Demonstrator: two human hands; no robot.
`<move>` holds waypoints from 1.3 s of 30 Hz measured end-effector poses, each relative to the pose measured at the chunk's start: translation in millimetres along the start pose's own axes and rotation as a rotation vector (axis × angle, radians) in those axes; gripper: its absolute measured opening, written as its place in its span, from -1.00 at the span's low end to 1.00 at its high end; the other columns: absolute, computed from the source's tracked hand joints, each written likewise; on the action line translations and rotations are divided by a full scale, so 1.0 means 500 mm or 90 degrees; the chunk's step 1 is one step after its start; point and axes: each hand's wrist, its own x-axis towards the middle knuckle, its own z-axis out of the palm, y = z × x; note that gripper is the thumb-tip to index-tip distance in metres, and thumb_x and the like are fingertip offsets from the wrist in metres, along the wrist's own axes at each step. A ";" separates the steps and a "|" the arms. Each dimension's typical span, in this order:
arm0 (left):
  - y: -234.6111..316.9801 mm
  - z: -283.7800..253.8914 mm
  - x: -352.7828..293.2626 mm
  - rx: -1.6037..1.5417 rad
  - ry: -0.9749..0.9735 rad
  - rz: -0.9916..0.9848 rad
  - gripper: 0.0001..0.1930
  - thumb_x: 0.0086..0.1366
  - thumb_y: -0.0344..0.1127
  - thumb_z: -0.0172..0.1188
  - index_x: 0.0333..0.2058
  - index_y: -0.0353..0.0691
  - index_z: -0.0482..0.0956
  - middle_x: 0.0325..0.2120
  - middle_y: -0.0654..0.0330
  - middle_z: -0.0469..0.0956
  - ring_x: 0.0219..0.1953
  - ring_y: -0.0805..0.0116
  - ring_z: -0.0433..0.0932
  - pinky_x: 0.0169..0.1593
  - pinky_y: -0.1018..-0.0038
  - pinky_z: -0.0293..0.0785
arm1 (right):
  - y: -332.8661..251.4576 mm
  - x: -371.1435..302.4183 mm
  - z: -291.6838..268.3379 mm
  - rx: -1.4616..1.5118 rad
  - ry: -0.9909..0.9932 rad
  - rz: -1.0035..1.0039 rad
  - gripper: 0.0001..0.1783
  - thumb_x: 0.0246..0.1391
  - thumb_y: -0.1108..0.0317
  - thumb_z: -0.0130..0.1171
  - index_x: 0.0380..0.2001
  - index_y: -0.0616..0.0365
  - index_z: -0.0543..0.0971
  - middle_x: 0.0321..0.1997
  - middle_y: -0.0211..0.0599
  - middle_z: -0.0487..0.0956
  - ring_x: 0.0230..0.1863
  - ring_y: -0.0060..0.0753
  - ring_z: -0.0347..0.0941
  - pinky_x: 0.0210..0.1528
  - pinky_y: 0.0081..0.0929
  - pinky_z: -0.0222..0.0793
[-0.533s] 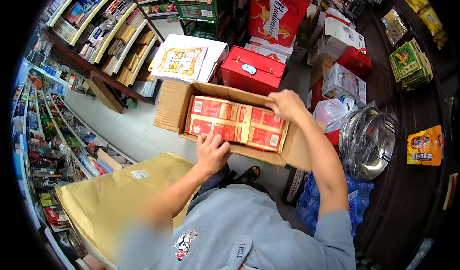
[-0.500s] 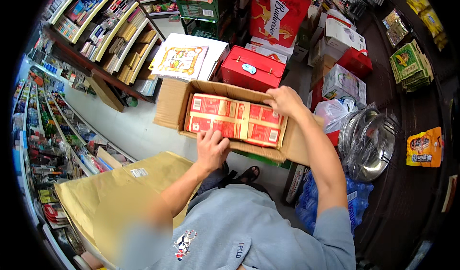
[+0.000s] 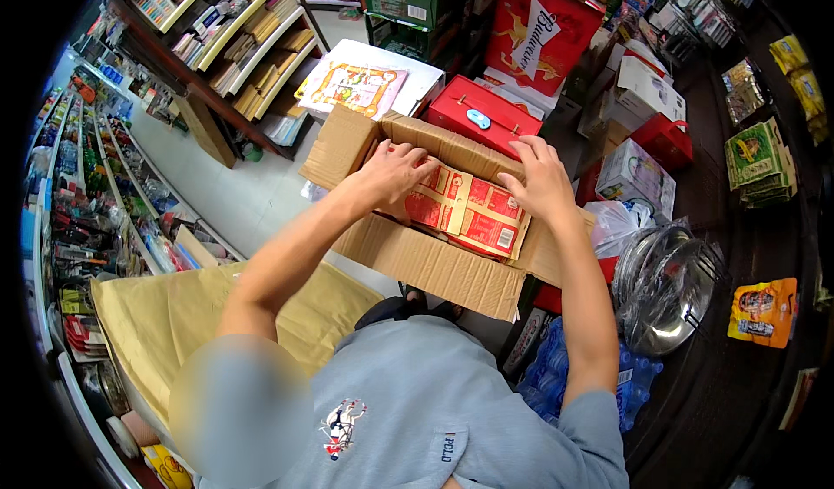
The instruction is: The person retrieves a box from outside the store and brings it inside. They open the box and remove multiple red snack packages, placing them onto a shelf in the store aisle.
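Observation:
An opened brown cardboard box (image 3: 426,267) stands in front of me, its flaps folded outward. Inside lie red printed packages (image 3: 486,220) with tan bands crossing over their tops. My left hand (image 3: 395,175) reaches over the box's left end, its bent fingers touching the left part of the packages and hiding it. At the far right corner of the box, my right hand (image 3: 543,181) is held with fingers and thumb apart, holding nothing.
Beyond the box are a red case (image 3: 478,115) and a white board with a colourful print (image 3: 356,85). Wrapped metal trays (image 3: 665,289) and bottled water packs (image 3: 547,376) stand at right. Tan paper sheeting (image 3: 174,315) lies at left, near shelves.
My left hand has moved from the box's near edge onto the packages' left part. My right hand has let go of the far edge and spread. The near flap now hangs outward.

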 end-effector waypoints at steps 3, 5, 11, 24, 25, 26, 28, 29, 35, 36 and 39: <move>-0.014 0.022 0.046 0.094 -0.116 0.031 0.33 -0.39 0.17 0.55 0.40 -0.01 0.03 0.15 -0.10 0.27 0.22 -0.04 0.26 0.29 -0.03 0.11 | -0.021 -0.021 -0.048 0.047 0.065 -0.007 -0.50 -0.02 0.27 0.36 0.00 0.23 0.53 0.08 -0.09 0.47 0.11 0.00 0.41 0.15 -0.21 0.36; -0.006 0.008 0.049 0.104 -0.130 0.046 0.30 -0.40 0.18 0.53 0.39 -0.01 0.07 0.15 -0.10 0.27 0.21 -0.03 0.26 0.27 -0.02 0.14 | -0.032 -0.045 -0.076 0.060 0.100 0.017 -0.57 -0.02 0.32 0.35 -0.07 0.27 0.55 0.05 -0.07 0.49 0.09 0.01 0.43 0.11 -0.21 0.39; -0.046 -0.029 0.026 -0.054 -0.012 0.124 0.19 -0.39 0.08 0.50 0.34 0.05 0.19 0.02 -0.05 0.36 0.12 0.01 0.35 0.08 0.07 0.28 | -0.040 -0.104 -0.082 0.154 0.104 0.097 -0.62 0.02 0.35 0.31 -0.11 0.31 0.54 0.00 -0.03 0.53 0.03 0.03 0.49 0.08 -0.28 0.41; -0.015 -0.036 0.075 -1.454 -0.095 0.331 -0.08 0.13 0.14 0.19 0.35 -0.27 0.13 0.31 -0.04 0.24 0.31 0.02 0.28 0.35 0.01 0.18 | -0.180 0.051 -0.138 0.915 0.239 0.155 -0.69 0.29 0.29 0.15 -0.14 0.41 0.59 -0.29 -0.37 0.64 -0.34 -0.72 0.48 -0.27 -0.71 0.39; -0.008 -0.044 0.089 -1.477 -0.097 0.365 -0.07 0.11 0.15 0.21 0.34 -0.28 0.14 0.30 -0.05 0.26 0.30 0.01 0.30 0.35 0.02 0.18 | -0.223 0.066 -0.165 0.953 0.341 0.241 -0.75 0.28 0.38 0.13 -0.40 0.35 0.64 -0.44 -0.44 0.63 -0.47 -0.77 0.41 -0.38 -0.74 0.33; -0.003 -0.081 0.092 -1.525 -0.107 0.429 -0.03 0.05 0.14 0.30 0.32 -0.31 0.16 0.28 -0.06 0.29 0.26 0.01 0.35 0.35 0.05 0.16 | -0.221 0.061 -0.172 0.899 0.353 0.235 -0.75 0.28 0.38 0.13 -0.40 0.34 0.64 -0.43 -0.43 0.63 -0.47 -0.77 0.41 -0.39 -0.74 0.33; -0.003 -0.157 0.096 -1.582 -0.009 0.483 -0.23 0.35 0.23 0.00 0.29 -0.30 0.22 0.22 -0.03 0.36 0.18 0.16 0.45 0.21 0.20 0.39 | -0.205 0.037 -0.188 0.791 0.377 0.228 -0.75 0.28 0.38 0.13 -0.41 0.33 0.64 -0.43 -0.42 0.63 -0.47 -0.79 0.40 -0.41 -0.74 0.31; -0.011 -0.178 0.116 -1.463 0.060 0.399 -0.36 0.39 0.11 0.02 0.22 -0.30 0.31 0.14 0.02 0.45 0.09 0.27 0.51 0.11 0.30 0.46 | -0.193 0.032 -0.188 0.776 0.372 0.205 -0.75 0.29 0.38 0.12 -0.39 0.34 0.64 -0.44 -0.42 0.63 -0.45 -0.79 0.42 -0.41 -0.73 0.32; 0.039 -0.311 0.101 -1.003 0.334 0.268 -0.88 0.32 -0.40 0.22 -0.29 -0.36 0.63 -0.41 0.25 0.67 -0.34 0.57 0.60 -0.21 0.55 0.52 | -0.252 -0.005 -0.262 0.513 0.458 0.144 -0.79 0.26 0.40 0.13 -0.31 0.37 0.62 -0.29 -0.37 0.64 -0.33 -0.71 0.46 -0.30 -0.69 0.36; 0.043 -0.325 0.084 -0.832 0.430 0.306 -0.89 0.31 -0.44 0.21 -0.29 -0.37 0.63 -0.42 0.21 0.68 -0.34 0.54 0.60 -0.21 0.53 0.53 | -0.253 -0.008 -0.276 0.414 0.478 0.099 -0.79 0.25 0.40 0.13 -0.30 0.37 0.61 -0.26 -0.34 0.64 -0.31 -0.68 0.46 -0.29 -0.67 0.36; 0.048 -0.226 0.168 -0.706 0.510 0.269 -0.89 0.26 -0.44 0.24 -0.35 -0.37 0.67 -0.52 0.05 0.65 -0.47 0.48 0.58 -0.30 0.52 0.50 | -0.150 -0.051 -0.202 0.194 0.373 0.187 -0.76 0.22 0.35 0.18 -0.47 0.31 0.55 -0.59 -0.32 0.44 -0.50 -0.71 0.30 -0.48 -0.55 0.25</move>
